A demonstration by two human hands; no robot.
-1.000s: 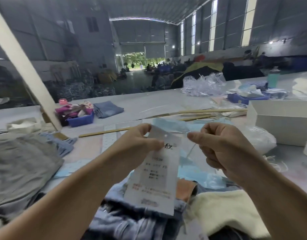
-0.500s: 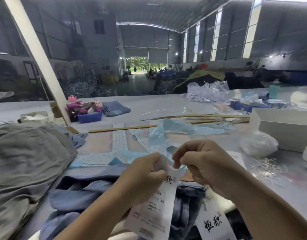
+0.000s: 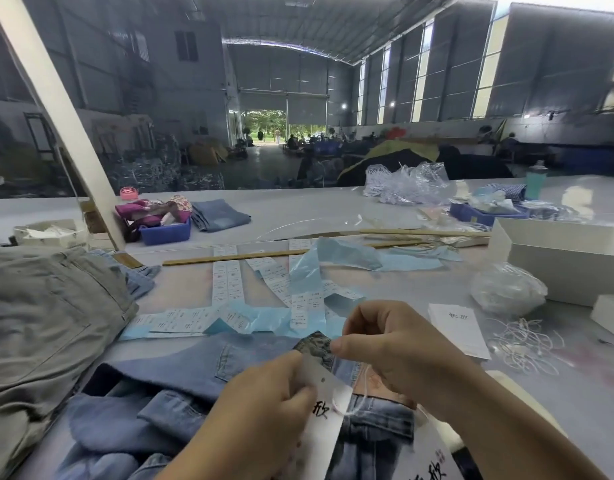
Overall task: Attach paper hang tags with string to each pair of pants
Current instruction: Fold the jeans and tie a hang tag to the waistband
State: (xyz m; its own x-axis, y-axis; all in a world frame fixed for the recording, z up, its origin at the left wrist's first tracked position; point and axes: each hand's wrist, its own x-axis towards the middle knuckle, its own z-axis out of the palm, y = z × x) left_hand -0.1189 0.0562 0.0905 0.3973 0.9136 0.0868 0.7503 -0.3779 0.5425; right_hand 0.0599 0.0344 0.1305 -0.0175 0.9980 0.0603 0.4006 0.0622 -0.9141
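Your left hand [image 3: 264, 403] has its grip closed on the paper hang tag [image 3: 324, 420], thumb and fingers pinching its upper left edge so the white card hangs down over the blue jeans [image 3: 181, 386] lying on the desk [image 3: 593, 403] in front of you. A small punched hole sits near the top of the tag, and below it you can see one black brush-style character, partly cut off by your fingers; it is too incomplete to read with certainty. Your right hand [image 3: 399, 344] is just beside the left, fingers curled, its grip pinching a thin white string [image 3: 362, 393] that loops down from the hand and across the tag's right edge. Whether the string passes through the hole cannot be told.

A second card with larger black characters shows at the bottom edge, under your right forearm, mostly out of view. To the right, a stack of tags [image 3: 459, 330] lies flat on the desk with two small handwritten-style characters at the top, too small to read. Beside it lies a loose tangle of white strings [image 3: 527, 344]. Ahead of your hands, strips of printed size labels [image 3: 226, 278] lie over blue backing paper [image 3: 350, 261]; their print is too fine to make out. A grey pair of pants [image 3: 46, 313] is piled at your left, and a white box [image 3: 558, 258] stands at the right
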